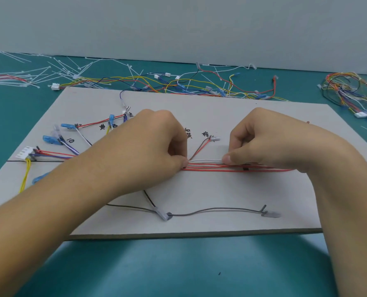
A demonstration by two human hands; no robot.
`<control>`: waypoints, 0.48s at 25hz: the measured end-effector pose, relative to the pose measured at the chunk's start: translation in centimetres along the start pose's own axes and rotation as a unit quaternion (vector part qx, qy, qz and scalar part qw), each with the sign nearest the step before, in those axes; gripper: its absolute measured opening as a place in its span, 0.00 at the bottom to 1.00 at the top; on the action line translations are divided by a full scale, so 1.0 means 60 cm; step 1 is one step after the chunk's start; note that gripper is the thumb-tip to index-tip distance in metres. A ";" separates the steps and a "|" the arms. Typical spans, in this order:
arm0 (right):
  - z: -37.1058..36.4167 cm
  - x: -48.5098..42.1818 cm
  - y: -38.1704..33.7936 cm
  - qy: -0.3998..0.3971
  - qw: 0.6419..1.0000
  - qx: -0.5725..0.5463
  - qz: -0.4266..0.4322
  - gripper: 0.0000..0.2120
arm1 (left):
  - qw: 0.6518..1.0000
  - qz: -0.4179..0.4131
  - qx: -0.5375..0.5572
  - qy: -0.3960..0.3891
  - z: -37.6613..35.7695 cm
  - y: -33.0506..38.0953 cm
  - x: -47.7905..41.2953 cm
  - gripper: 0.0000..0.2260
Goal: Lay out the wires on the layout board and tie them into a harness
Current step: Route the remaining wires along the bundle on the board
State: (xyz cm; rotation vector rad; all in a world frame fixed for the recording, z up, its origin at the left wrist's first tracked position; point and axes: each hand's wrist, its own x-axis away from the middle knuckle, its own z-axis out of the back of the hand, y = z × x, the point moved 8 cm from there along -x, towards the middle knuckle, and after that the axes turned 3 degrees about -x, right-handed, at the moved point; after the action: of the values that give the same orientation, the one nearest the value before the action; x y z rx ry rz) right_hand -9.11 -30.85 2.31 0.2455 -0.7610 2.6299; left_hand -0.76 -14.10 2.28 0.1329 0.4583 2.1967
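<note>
A grey layout board (210,196) with black marker labels lies on the green table. A bundle of red and white wires (206,165) runs along its middle line. My left hand (154,144) pinches the bundle at its left, fingers curled. My right hand (262,138) pinches the same bundle a short way to the right. Between the hands a brown and a red wire branch up to a small clear terminal (214,138). Blue terminals (50,139) and a white connector (25,152) fan out on the board's left. A grey wire (217,210) lies near the front edge.
Loose coloured wires (199,86) lie tangled behind the board. White cable ties (56,70) are scattered at the back left. Another wire bundle (352,93) sits at the far right. A grey wall closes off the back.
</note>
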 end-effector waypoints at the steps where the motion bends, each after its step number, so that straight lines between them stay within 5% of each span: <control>1: 0.000 0.001 0.000 -0.005 1.000 0.000 0.003 0.08 | 1.000 0.013 0.006 0.000 0.001 -0.007 -0.002 0.05; 12: 0.013 0.019 0.031 -0.069 0.992 -0.096 -0.044 0.07 | 0.999 -0.017 0.025 0.013 -0.013 0.001 -0.007 0.07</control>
State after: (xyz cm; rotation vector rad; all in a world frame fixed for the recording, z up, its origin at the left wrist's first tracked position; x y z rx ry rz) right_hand -10.87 -32.37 2.41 0.3984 -1.0174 2.4569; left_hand -0.75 -14.71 1.59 0.1228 0.5261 2.1563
